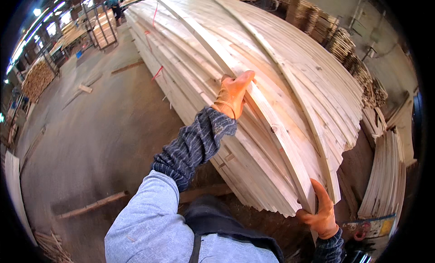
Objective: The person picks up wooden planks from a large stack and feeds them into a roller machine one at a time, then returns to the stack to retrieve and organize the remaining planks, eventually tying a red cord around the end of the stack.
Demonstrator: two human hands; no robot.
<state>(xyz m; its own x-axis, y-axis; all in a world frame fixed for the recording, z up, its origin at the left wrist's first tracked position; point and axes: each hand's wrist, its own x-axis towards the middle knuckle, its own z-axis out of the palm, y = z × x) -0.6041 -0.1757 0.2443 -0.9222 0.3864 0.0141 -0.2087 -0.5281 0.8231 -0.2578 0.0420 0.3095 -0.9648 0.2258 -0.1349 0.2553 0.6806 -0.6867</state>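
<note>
A long pale wooden plank [283,145] runs lengthwise over a big stack of similar planks [335,91]. My left hand [233,94], in an orange glove, is closed around the plank partway along it, thumb over the upper face. Close to me, my right hand [322,212], also gloved in orange, grips the plank's near end, with its fingers partly hidden. Just right of the held plank, a second loose plank [302,100] lies on top of the stack, its near end beside my right hand. Red string [157,73] hangs from the stack's left side.
Another bundle of planks [384,177] stands at the right. Wood piles [312,18] line the far right wall. A wooden strip [93,205] lies on the floor at left. Far back are a metal rack [99,25] and a person [112,4].
</note>
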